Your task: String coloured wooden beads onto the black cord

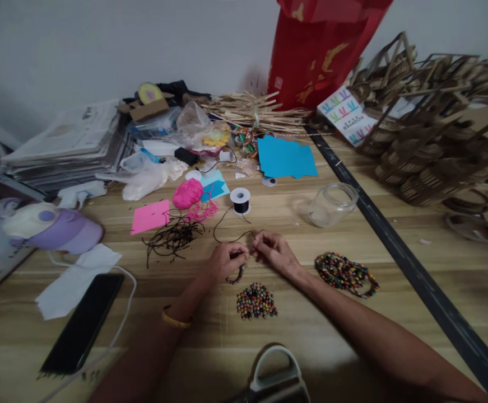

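Note:
My left hand (pixel 226 261) is closed in a pinch, and a short curved strand of colourful beads (pixel 240 274) hangs below its fingertips. Close beside it my right hand (pixel 275 253) pinches the thin black cord (pixel 244 235). This cord loops over the table near the white spool of black cord (pixel 240 201). The fingertips of both hands nearly meet, and the exact spot between them is too small to make out. Just below the hands lies a pile of loose small beads (pixel 257 302). Several beaded bracelets (pixel 347 273) lie heaped right of my right forearm.
Scissors (pixel 275 372) lie at the near edge. A glass jar (pixel 334 204) stands right of the spool. On the left are cut black cords (pixel 172 235), pink yarn (pixel 187 193), a phone (pixel 83 323) and a cap (pixel 54 226). Brown woven baskets (pixel 428 145) crowd the right.

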Demonstrator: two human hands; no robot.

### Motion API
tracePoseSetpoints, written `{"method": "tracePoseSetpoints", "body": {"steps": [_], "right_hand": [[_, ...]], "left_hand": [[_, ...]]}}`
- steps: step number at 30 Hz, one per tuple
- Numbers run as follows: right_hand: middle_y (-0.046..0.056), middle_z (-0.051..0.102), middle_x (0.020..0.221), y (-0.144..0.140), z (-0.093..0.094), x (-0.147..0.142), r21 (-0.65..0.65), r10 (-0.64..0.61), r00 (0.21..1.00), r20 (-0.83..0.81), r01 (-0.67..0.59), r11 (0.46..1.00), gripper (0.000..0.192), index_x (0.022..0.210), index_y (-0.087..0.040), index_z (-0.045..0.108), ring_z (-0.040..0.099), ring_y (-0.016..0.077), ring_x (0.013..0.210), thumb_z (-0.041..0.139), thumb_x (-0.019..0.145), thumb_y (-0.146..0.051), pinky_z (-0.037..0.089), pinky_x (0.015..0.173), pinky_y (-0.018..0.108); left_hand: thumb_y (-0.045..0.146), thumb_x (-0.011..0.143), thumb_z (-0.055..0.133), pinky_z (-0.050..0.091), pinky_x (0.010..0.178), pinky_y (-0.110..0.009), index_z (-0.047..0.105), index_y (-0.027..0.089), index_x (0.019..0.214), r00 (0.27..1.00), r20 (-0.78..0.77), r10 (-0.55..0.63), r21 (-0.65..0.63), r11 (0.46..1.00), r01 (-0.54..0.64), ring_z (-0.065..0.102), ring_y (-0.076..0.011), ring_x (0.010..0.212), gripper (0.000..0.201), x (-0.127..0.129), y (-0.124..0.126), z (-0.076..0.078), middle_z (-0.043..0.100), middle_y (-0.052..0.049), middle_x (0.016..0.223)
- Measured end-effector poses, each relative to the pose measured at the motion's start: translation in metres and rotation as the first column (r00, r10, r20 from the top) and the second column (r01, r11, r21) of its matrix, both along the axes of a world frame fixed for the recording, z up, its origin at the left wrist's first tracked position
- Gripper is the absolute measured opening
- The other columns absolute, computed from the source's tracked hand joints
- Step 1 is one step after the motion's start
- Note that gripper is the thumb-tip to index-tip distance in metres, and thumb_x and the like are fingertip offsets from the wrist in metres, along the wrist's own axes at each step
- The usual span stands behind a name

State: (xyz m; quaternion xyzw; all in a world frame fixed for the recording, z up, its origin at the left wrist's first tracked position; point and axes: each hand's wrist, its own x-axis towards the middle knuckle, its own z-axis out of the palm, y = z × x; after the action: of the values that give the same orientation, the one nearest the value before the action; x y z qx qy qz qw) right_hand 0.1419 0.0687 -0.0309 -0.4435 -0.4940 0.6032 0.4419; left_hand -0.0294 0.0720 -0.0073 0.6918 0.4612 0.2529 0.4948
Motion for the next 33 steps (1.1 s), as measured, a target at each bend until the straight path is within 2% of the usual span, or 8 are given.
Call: {"method": "tracePoseSetpoints", "body": {"steps": [6, 11, 15, 19, 23, 26, 33], "right_hand": [[-0.002, 0.059, 0.057, 0.000, 0.003, -0.001, -0.011, -0.012, 1.000, -0.011, 0.012, 1.000, 0.030, 0.069, -0.017, 0.055, 0.052, 0.0086, 0.046, 0.066, 0.074, -0.045, 0.043, 0.043, 0.019], [0.002, 0.063, 0.067, 0.002, 0.009, 0.001, -0.023, 0.041, 0.999, -0.020, -0.041, 0.999, 0.035, 0.075, -0.016, 0.062, 0.057, 0.0101, 0.055, 0.064, 0.075, -0.051, 0.045, 0.047, 0.019], [0.002, 0.062, 0.068, 0.000, 0.011, 0.001, 0.065, 0.119, 0.988, 0.102, -0.126, 0.990, 0.038, 0.076, -0.016, 0.067, 0.054, 0.0104, 0.056, 0.055, 0.083, -0.052, 0.044, 0.050, 0.021], [0.001, 0.058, 0.067, -0.004, 0.011, -0.001, 0.183, 0.106, 0.978, 0.181, -0.140, 0.973, 0.036, 0.070, -0.016, 0.067, 0.049, 0.0104, 0.056, 0.054, 0.085, -0.046, 0.042, 0.051, 0.021], [0.003, 0.061, 0.073, -0.007, 0.012, -0.004, 0.204, 0.052, 0.991, 0.125, -0.077, 0.976, 0.030, 0.080, -0.016, 0.071, 0.052, 0.0122, 0.062, 0.060, 0.082, -0.044, 0.043, 0.055, 0.023], [0.003, 0.064, 0.077, -0.006, 0.010, -0.005, 0.172, 0.033, 0.999, 0.037, -0.039, 0.984, 0.029, 0.087, -0.017, 0.073, 0.055, 0.0134, 0.064, 0.066, 0.077, -0.043, 0.044, 0.058, 0.024], [0.002, 0.068, 0.082, -0.003, 0.007, -0.005, 0.099, 0.065, 0.991, -0.118, -0.053, 0.994, 0.023, 0.084, -0.021, 0.074, 0.058, 0.0133, 0.066, 0.074, 0.070, -0.040, 0.048, 0.065, 0.027]], "left_hand": [[0.032, 0.074, 0.061, 0.039, 0.057, -0.020, 0.064, 0.013, 0.066, 0.997, 0.069, 0.039, -0.069, 0.997, -0.034, 0.052, -0.0114, 0.060, 0.021, -0.002, 0.002, -0.003, 0.063, -0.002, 0.063], [0.038, 0.072, 0.063, 0.030, 0.046, -0.019, 0.063, 0.013, 0.068, 0.978, 0.150, 0.142, -0.193, 0.975, -0.111, 0.040, -0.0066, 0.047, 0.025, -0.002, 0.003, -0.003, 0.059, 0.000, 0.060], [0.039, 0.072, 0.064, 0.028, 0.045, -0.019, 0.065, 0.013, 0.072, 0.962, 0.203, 0.183, -0.237, 0.962, -0.133, 0.039, -0.0061, 0.046, 0.026, -0.001, 0.002, 0.000, 0.056, 0.001, 0.057], [0.040, 0.072, 0.064, 0.029, 0.046, -0.020, 0.066, 0.012, 0.070, 0.961, 0.208, 0.181, -0.219, 0.966, -0.135, 0.038, -0.0064, 0.046, 0.028, 0.000, 0.002, 0.001, 0.054, 0.001, 0.055], [0.041, 0.072, 0.064, 0.030, 0.047, -0.020, 0.067, 0.011, 0.071, 0.965, 0.203, 0.169, -0.205, 0.971, -0.127, 0.042, -0.0065, 0.050, 0.030, 0.000, 0.001, 0.002, 0.062, -0.002, 0.065], [0.041, 0.073, 0.064, 0.029, 0.047, -0.019, 0.067, 0.011, 0.071, 0.967, 0.198, 0.162, -0.222, 0.968, -0.117, 0.040, -0.0062, 0.049, 0.030, 0.001, 0.001, 0.004, 0.060, -0.001, 0.062], [0.045, 0.070, 0.065, 0.024, 0.044, -0.019, 0.066, 0.010, 0.071, 0.964, 0.214, 0.159, -0.271, 0.957, -0.098, 0.037, -0.0055, 0.046, 0.035, 0.000, 0.000, 0.011, 0.055, 0.001, 0.056]]}}
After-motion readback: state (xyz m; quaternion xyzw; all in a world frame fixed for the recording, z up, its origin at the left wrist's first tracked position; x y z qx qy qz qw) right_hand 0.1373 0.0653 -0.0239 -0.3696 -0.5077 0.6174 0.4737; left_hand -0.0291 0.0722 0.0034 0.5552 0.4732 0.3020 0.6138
